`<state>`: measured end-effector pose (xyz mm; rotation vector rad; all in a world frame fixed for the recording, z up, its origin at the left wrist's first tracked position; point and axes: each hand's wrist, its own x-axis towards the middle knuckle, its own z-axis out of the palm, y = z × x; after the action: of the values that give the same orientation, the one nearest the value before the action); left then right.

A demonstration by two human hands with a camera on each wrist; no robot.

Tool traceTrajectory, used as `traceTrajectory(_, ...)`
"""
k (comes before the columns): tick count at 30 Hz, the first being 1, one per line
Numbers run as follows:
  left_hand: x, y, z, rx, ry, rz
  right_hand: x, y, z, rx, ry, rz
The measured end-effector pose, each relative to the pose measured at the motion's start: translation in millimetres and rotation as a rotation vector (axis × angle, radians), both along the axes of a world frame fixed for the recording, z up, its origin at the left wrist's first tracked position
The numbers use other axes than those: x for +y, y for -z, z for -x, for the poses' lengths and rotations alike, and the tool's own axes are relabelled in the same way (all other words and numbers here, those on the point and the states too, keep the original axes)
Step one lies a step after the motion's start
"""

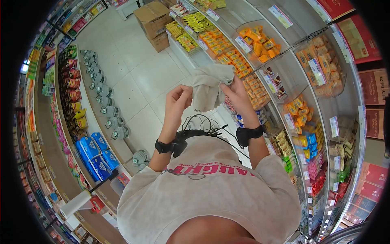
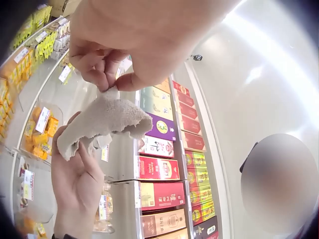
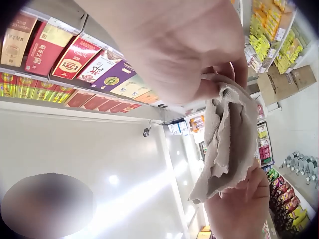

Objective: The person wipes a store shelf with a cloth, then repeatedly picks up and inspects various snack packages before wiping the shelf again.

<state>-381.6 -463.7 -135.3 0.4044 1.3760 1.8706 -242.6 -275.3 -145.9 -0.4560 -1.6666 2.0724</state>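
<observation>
A small grey cloth (image 1: 207,87) is held up in front of the chest, above the shop aisle and between the two hands. Its long axis runs from one hand to the other, and the bunched bulk sits at the right hand's end. It is soft, nubby towelling, crumpled into folds with a ragged, frayed edge. The left hand (image 1: 178,99) pinches one corner between thumb and bent fingertips. The right hand (image 1: 237,95) has thumb and fingers closed on the gathered end. Black straps (image 1: 248,134) circle both wrists. The beige shirt (image 1: 211,195) carries red letters reading "LAUGH". Orange snack packets (image 1: 258,44) fill the white shelves (image 1: 254,14) beside the right hand; the price tags are too small to read.
</observation>
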Motion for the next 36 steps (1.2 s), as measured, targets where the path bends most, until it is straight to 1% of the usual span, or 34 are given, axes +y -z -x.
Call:
traceTrajectory(1,-1,-2,0,0.016,0.009,-0.002,1,1,0,0.017,0.008,0.043)
traceTrajectory(4,7,-13,-11,0.125,-0.063,0.011,2,2,2,0.05,0.038,0.144)
traceTrajectory(7,7,-9,-16,0.19,0.012,0.042,-1,-3,5,0.032,0.073,0.197)
traceTrajectory(9,10,-2,-18,0.158,-0.004,0.019,-3,-5,5,-0.001,0.083,0.24)
traceTrajectory(10,11,0,-19,0.143,-0.012,0.007,-3,-5,6,-0.006,0.095,0.238)
traceTrajectory(13,8,-1,-20,0.204,-0.024,0.047,-2,-2,6,-0.018,0.126,0.235)
traceTrajectory(16,7,0,-20,0.215,-0.025,0.016,0,-2,4,-0.034,0.143,0.247)
traceTrajectory(19,8,3,-18,0.335,0.022,-0.002,0,-3,2,-0.053,0.167,0.273)
traceTrajectory(22,7,7,-21,0.401,0.01,-0.029,5,2,1,-0.06,0.191,0.308)
traceTrajectory(25,4,4,-18,0.825,-0.004,0.078,6,4,-1,-0.067,0.212,0.323)
traceTrajectory(28,2,-9,-22,0.989,-0.011,0.167,7,4,-5,-0.041,0.225,0.333)
traceTrajectory(31,4,-13,-26,0.989,-0.016,0.16,8,2,-7,-0.009,0.241,0.344)
traceTrajectory(34,2,-10,-27,1.026,0.048,0.168,7,2,-12,-0.002,0.248,0.335)
traceTrajectory(36,2,-4,-26,1.05,0.029,0.166,9,4,-13,-0.01,0.229,0.314)
